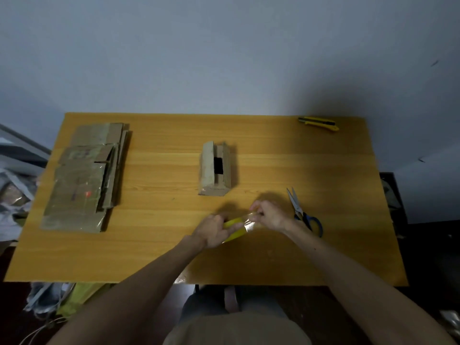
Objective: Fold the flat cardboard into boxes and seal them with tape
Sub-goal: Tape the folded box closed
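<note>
A small folded cardboard box (215,168) stands in the middle of the wooden table (174,260), its top flaps apart with a dark gap between them. Near the table's front, my left hand (214,230) grips a yellow tape roll (234,227). My right hand (268,215) pinches the clear tape end (250,221) drawn off the roll. A stack of flat cardboard pieces (86,178) lies at the left of the table.
Blue-handled scissors (302,211) lie just right of my right hand. A yellow utility knife (319,123) rests at the far right corner. Bags and clutter sit on the floor to the left. The wall rises directly behind the table.
</note>
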